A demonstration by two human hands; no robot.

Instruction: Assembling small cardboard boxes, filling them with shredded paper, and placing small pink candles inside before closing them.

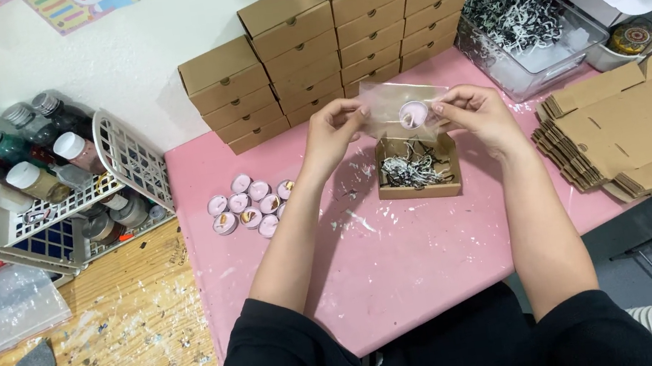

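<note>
A pink table (406,257) holds stacked cardboard boxes (338,35) at the far side. Nearer, an open small box (417,169) of shredded paper. Above it, left hand (333,132) and right hand (477,111) pinch a clear bag (392,104) containing 1 pink tealight (414,115).

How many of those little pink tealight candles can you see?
10. Nine sit clustered on the pink table left of the open cardboard box: tealight candles. One more is inside the clear bag held by both hands. Others may be hidden.
</note>
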